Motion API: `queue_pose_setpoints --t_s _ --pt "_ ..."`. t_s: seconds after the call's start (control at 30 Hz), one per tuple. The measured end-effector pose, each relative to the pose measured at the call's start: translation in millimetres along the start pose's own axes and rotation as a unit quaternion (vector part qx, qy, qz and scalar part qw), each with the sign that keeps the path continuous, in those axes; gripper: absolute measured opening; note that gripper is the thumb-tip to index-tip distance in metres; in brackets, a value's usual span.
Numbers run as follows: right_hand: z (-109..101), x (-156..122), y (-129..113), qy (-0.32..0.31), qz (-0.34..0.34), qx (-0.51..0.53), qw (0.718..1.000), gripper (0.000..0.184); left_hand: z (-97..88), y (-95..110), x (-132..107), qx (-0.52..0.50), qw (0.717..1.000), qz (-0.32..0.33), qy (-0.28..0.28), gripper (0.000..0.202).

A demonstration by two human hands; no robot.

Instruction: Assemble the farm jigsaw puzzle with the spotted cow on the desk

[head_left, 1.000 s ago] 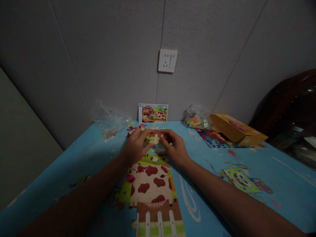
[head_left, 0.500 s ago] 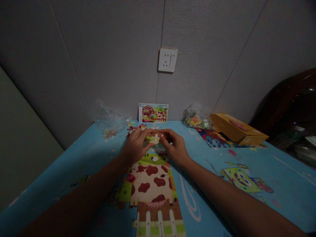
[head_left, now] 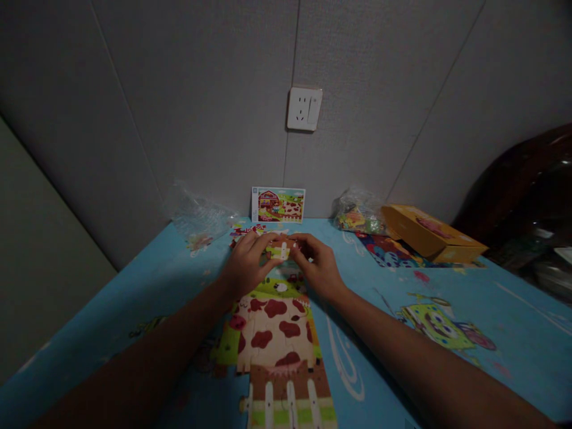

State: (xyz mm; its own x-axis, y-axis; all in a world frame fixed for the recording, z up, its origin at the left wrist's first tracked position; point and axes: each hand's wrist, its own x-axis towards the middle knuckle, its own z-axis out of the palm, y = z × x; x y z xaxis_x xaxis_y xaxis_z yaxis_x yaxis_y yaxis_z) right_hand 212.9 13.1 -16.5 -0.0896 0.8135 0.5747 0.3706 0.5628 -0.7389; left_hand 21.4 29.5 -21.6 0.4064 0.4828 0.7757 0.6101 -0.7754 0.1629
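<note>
The puzzle piece (head_left: 280,250), printed with a white fence on brown and green, is located at the far end of the joined puzzle (head_left: 274,339), the landmark for all positions below. The left hand (head_left: 247,262) grips the piece's left side, fingers on top and thumb at the near edge; the grip is narrow. The right hand (head_left: 316,265) pinches the right side between thumb and bent forefinger. Whether the piece touches the puzzle cannot be determined. The puzzle shows a spotted cow, a sheep and a fence, and extends toward the person between the two forearms. Loose pieces (head_left: 248,229) lie just beyond the puzzle, behind the left hand. Farther beyond it, a picture card (head_left: 277,204) stands against the wall (head_left: 214,107), below a socket (head_left: 304,108). A clear bag (head_left: 201,217) is positioned beyond the puzzle to the left; a filled bag (head_left: 357,214) and a yellow box (head_left: 433,232) are positioned beyond it to the right. A blue tablecloth (head_left: 384,381) lies under the puzzle.
</note>
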Motion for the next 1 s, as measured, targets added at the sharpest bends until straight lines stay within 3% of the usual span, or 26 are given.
queue_pose_setpoints --t_s 1.0 --pt "0.5 0.7 2.1 -0.002 0.006 0.002 1.000 0.027 -1.1 1.4 0.8 0.003 1.000 -0.004 0.009 0.044"
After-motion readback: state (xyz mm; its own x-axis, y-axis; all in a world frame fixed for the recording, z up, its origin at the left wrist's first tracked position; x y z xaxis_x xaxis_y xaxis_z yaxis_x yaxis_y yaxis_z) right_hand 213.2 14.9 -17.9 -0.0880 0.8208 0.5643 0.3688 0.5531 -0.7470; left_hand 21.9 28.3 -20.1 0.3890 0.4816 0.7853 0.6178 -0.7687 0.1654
